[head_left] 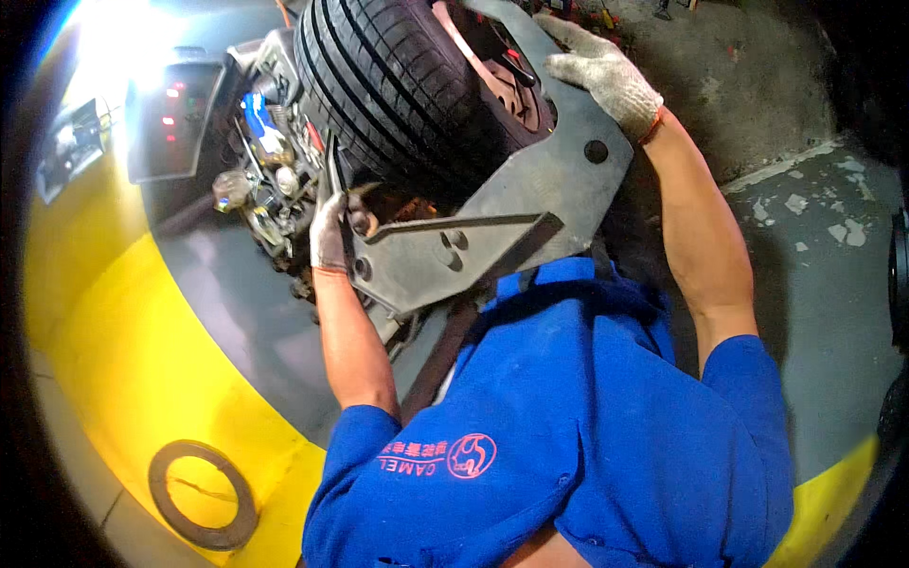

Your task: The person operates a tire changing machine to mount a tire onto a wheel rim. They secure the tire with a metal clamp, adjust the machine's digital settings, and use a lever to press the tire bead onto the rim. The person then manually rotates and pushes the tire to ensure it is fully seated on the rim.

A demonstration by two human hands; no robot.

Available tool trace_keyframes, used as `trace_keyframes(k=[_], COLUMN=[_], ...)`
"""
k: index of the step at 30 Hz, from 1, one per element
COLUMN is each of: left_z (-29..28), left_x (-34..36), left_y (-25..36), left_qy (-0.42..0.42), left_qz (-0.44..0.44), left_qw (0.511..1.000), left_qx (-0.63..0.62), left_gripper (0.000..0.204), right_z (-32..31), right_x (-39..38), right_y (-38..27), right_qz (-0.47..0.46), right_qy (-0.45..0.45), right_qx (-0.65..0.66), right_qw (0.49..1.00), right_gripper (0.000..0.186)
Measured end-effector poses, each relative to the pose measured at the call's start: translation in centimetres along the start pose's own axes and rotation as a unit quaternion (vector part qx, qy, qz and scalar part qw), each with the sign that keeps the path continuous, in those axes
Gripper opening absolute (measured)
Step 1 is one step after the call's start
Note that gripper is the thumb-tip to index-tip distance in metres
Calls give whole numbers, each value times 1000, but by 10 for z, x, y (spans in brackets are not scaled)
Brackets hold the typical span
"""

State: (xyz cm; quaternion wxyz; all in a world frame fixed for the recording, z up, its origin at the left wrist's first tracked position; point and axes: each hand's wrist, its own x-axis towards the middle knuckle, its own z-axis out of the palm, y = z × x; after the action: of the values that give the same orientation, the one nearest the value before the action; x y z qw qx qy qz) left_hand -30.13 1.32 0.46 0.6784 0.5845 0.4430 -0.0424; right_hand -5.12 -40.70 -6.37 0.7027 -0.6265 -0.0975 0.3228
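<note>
A black tyre [393, 80] on a wheel stands at the top middle, its tread facing me. A flat grey metal plate [530, 189] with round holes and a raised rib curves around the wheel's near right side. My gloved right hand [611, 80] rests at the plate's upper right edge, fingers stretched out and thumb apart. My gloved left hand [329, 232] is at the plate's left end, beside the tyre. Its fingers close around a slim dark piece [331, 170] that points up toward the tread; what it is I cannot make out.
A cluttered tray [270, 161] of small metal parts and a blue item lies left of the tyre. A dark panel with red lights [170, 118] stands farther left under a bright lamp. A flat ring [202, 494] lies on the yellow floor area. Worn concrete [786, 104] lies at upper right.
</note>
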Motion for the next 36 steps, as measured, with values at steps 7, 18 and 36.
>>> trace_keyframes(k=[7, 18, 36], left_z=[0, 19, -211], left_x=[13, -14, 8], left_y=[-7, -2, -118], left_qy=[14, 10, 310], left_qz=[-8, 71, 141], left_qw=[999, 994, 856], left_qx=[-50, -77, -389], left_gripper=[40, 29, 30], right_z=[-11, 8, 255], right_x=[6, -30, 63], right_y=[-1, -40, -147], right_qz=[-26, 29, -172], right_qy=[-26, 130, -37], right_qx=[-12, -5, -183], right_qw=[999, 991, 967], right_gripper=[73, 65, 55])
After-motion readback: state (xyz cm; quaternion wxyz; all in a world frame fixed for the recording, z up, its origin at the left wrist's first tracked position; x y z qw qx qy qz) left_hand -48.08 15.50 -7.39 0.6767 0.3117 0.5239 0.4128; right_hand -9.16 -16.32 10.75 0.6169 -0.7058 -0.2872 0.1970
